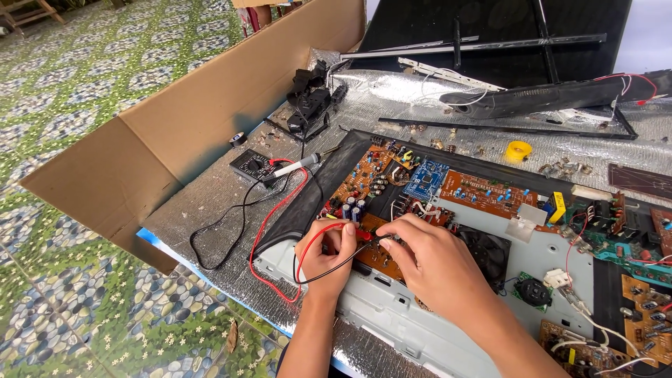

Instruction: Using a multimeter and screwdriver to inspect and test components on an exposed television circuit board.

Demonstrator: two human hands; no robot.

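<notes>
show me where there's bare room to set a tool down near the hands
Bare foil mat lies left of the chassis, inside the loop of red lead and black lead, below the multimeter. Around both hands, left hand and right hand, circuit boards crowd everything.

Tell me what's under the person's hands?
An orange-brown circuit board on a grey metal panel. The left hand holds a red probe. The right hand covers the spot being touched.

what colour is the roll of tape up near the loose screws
Yellow: the roll of tape shows it best in the head view.
</notes>
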